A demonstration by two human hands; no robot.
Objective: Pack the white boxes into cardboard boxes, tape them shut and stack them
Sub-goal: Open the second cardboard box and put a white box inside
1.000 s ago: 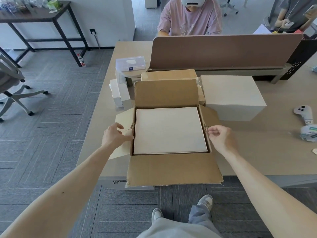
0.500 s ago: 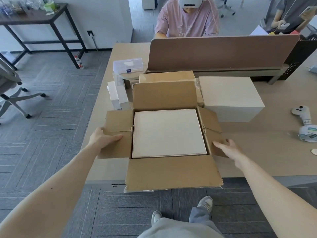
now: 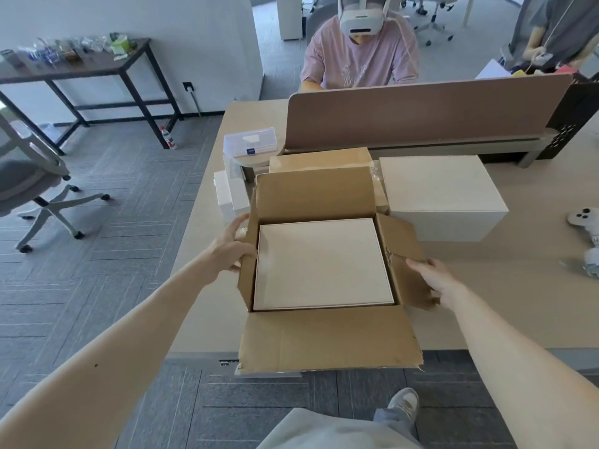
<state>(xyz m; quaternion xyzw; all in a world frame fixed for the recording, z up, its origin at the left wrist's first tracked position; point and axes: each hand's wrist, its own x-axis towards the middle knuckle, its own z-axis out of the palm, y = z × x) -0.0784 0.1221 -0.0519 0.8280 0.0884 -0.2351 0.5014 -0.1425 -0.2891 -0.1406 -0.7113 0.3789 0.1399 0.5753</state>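
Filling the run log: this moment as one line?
step: closing | left hand pressing left flap, upright | right hand on right flap, tilted outward | white box inside cardboard box | untaped

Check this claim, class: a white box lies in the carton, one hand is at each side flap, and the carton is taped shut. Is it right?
No. The carton is not taped: the head view shows its flaps open and the white box bare inside. The left hand and right hand are at the side flaps, as stated.
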